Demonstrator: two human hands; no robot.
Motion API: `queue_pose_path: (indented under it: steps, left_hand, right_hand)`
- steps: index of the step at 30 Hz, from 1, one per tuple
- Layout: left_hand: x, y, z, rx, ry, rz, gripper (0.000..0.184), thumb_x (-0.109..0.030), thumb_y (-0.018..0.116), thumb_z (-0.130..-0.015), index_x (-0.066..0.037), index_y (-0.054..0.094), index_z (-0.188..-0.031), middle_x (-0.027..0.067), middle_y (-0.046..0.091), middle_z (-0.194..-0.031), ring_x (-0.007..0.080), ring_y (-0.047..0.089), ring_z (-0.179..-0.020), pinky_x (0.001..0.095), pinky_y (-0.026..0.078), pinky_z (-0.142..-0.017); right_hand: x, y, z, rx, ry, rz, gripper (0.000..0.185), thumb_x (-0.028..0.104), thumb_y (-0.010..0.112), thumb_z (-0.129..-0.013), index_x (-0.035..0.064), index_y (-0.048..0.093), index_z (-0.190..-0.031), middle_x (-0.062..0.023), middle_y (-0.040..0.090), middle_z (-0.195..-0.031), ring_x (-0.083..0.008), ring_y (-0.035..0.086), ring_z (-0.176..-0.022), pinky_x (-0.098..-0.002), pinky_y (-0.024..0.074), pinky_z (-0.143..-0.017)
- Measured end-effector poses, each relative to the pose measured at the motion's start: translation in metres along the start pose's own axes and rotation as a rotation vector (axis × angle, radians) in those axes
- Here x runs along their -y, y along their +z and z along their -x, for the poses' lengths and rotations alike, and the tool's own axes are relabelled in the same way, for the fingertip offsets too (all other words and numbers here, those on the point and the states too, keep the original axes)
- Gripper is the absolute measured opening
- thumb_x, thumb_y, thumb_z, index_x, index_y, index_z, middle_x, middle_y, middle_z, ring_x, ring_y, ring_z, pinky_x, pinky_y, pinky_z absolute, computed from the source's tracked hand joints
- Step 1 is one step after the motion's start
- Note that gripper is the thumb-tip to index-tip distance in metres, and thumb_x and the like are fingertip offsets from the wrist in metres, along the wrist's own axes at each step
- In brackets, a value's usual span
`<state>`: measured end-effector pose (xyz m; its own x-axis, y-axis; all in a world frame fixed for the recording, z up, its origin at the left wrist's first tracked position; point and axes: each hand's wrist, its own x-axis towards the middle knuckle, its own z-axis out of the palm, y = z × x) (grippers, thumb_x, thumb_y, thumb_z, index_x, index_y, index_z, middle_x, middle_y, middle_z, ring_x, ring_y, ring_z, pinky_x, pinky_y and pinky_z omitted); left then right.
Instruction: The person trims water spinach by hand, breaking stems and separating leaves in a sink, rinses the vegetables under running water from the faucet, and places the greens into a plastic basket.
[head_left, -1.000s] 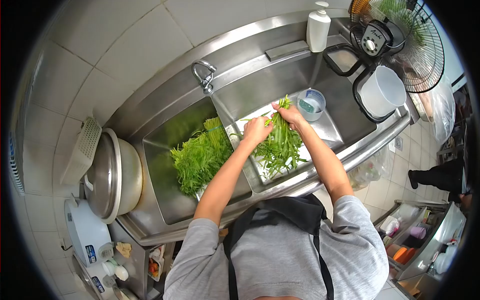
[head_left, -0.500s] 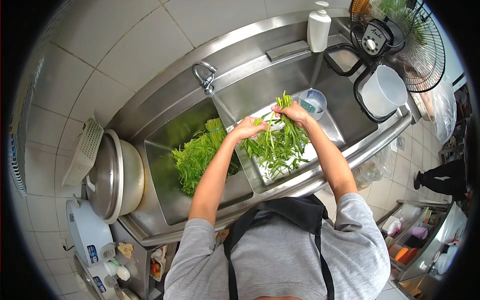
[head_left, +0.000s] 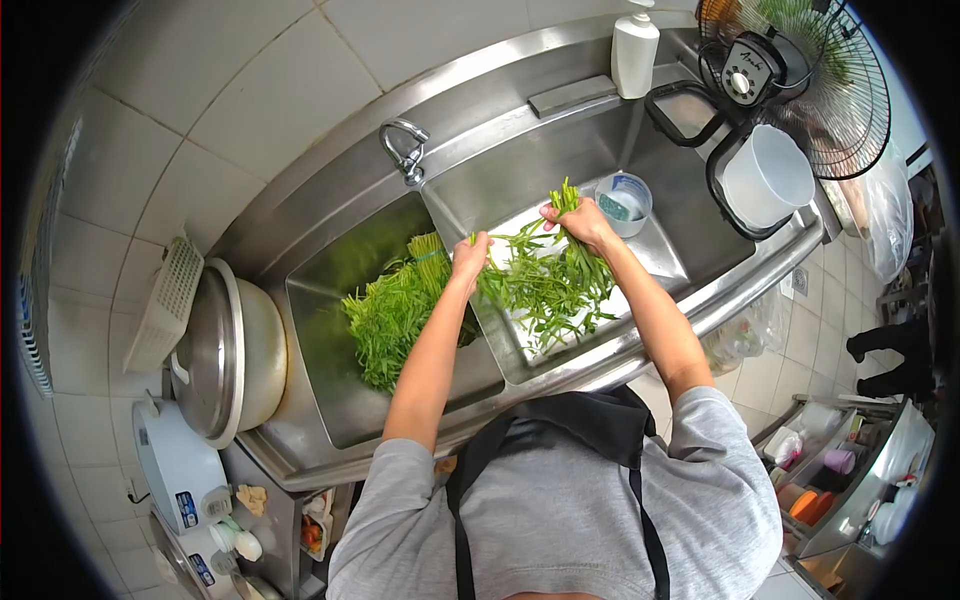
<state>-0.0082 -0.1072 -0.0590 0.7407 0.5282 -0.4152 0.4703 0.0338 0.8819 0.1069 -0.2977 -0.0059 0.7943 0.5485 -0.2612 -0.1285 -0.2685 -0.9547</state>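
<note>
My right hand (head_left: 587,222) is closed around the cut stems of a bunch of leafy greens (head_left: 560,285), which look like water spinach. The leaves hang down over the right sink basin (head_left: 665,255). Closed on a few stalks of the same greens, my left hand (head_left: 470,257) is above the divider between the basins, to the left of the bunch. A large pile of greens (head_left: 395,325) lies in the left basin, part of it tied with a band. Beyond my right hand, a clear round tub (head_left: 625,205) sits in the right basin.
A faucet (head_left: 405,150) rises behind the divider. A white pump bottle (head_left: 634,55), a fan (head_left: 800,90) and a translucent container (head_left: 768,182) stand toward the right. A big lidded pot (head_left: 262,350) is at the left. A person's dark-clothed legs (head_left: 895,360) show at far right.
My left hand has moved left, away from the bunch, with stalks in its fingers. My right hand stays nearly in place. At far right the other person's legs have shifted.
</note>
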Motion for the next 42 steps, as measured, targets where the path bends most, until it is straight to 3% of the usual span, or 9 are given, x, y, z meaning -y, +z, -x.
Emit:
queue_pose_path:
  steps: [7,11,17,21,22,25,35,41,42]
  left_hand:
    - [-0.018,0.002,0.019,0.084,0.202,0.005,0.023,-0.024,0.045,-0.082,-0.002,0.053,-0.082,0.0062,0.058,-0.069,0.0137,0.048,-0.052,0.0316,0.041,-0.052]
    - [-0.046,0.032,0.055,0.157,0.433,-0.708,0.026,-0.033,0.057,-0.075,-0.011,0.06,-0.087,0.0162,0.061,-0.067,0.0249,0.058,-0.06,0.0365,0.044,-0.057]
    - [-0.05,0.037,0.046,-0.034,0.454,-0.721,0.032,-0.041,0.064,-0.068,-0.013,0.062,-0.085,0.0163,0.06,-0.065,0.0343,0.06,-0.068,0.0411,0.046,-0.062]
    - [-0.047,0.025,0.033,-0.015,0.341,-0.686,0.024,-0.033,0.062,-0.069,-0.011,0.064,-0.077,0.0156,0.059,-0.064,0.0272,0.06,-0.061,0.037,0.045,-0.058]
    - [-0.046,0.019,0.029,0.048,0.321,-0.604,0.02,-0.027,0.06,-0.071,-0.008,0.065,-0.076,0.009,0.06,-0.063,0.0153,0.055,-0.057,0.0312,0.044,-0.057]
    - [-0.039,0.0,0.016,0.323,0.263,-0.384,0.02,-0.021,0.059,-0.073,-0.005,0.066,-0.081,0.0008,0.06,-0.064,0.0075,0.05,-0.059,0.0262,0.042,-0.057]
    - [-0.058,-0.012,0.029,0.582,0.029,-0.218,0.025,-0.026,0.057,-0.077,-0.009,0.067,-0.093,-0.0053,0.04,-0.053,0.0075,0.034,-0.047,0.0259,0.034,-0.046]
    - [-0.06,-0.023,0.025,0.043,0.441,-0.296,0.021,-0.02,0.059,-0.077,-0.002,0.065,-0.086,-0.0006,0.057,-0.064,0.0077,0.046,-0.054,0.0257,0.04,-0.053]
    - [-0.063,-0.027,0.023,0.013,0.345,-0.374,0.021,-0.021,0.063,-0.074,-0.001,0.065,-0.08,0.0028,0.061,-0.067,0.0088,0.052,-0.06,0.0265,0.043,-0.058]
  right_hand:
    - [-0.029,-0.013,-0.019,0.157,0.368,-0.515,0.028,0.023,0.054,-0.086,0.0012,0.052,-0.104,-0.0111,0.063,-0.084,-0.0132,0.057,-0.064,-0.0269,0.0506,-0.054]
    - [-0.03,-0.001,-0.022,0.136,0.399,-0.694,0.026,0.021,0.045,-0.09,0.0032,0.049,-0.109,-0.0126,0.06,-0.092,-0.0169,0.059,-0.077,-0.0318,0.0532,-0.066]
    - [-0.019,0.009,-0.015,0.347,0.321,-0.688,0.029,0.021,0.051,-0.087,0.0049,0.049,-0.111,-0.0107,0.061,-0.093,-0.0179,0.059,-0.076,-0.0327,0.0526,-0.065]
    - [-0.016,0.008,-0.013,0.342,0.267,-0.485,0.029,0.02,0.052,-0.087,0.0033,0.049,-0.11,-0.0086,0.061,-0.092,-0.0153,0.058,-0.073,-0.0301,0.0506,-0.062]
    - [-0.014,0.008,-0.01,0.326,0.24,-0.431,0.029,0.02,0.052,-0.087,0.0029,0.049,-0.109,-0.0078,0.061,-0.091,-0.0143,0.057,-0.071,-0.0291,0.05,-0.061]
    - [-0.01,0.005,-0.009,0.371,0.11,-0.356,0.028,0.021,0.054,-0.086,0.0023,0.05,-0.107,-0.0058,0.06,-0.087,-0.0114,0.054,-0.066,-0.0267,0.0478,-0.057]
    - [-0.001,0.013,-0.016,0.315,0.036,-0.162,0.024,0.025,0.065,-0.078,0.0029,0.058,-0.084,-0.0031,0.058,-0.071,-0.0081,0.046,-0.053,-0.0225,0.0392,-0.047]
    - [-0.002,0.006,-0.017,0.243,0.041,-0.16,0.017,0.019,0.065,-0.078,0.0033,0.06,-0.076,-0.0018,0.058,-0.065,-0.007,0.046,-0.053,-0.0229,0.039,-0.046]
    - [-0.003,0.005,-0.018,0.233,0.045,-0.16,0.017,0.019,0.065,-0.078,0.0033,0.06,-0.075,-0.0017,0.058,-0.064,-0.0069,0.046,-0.053,-0.0228,0.0389,-0.046]
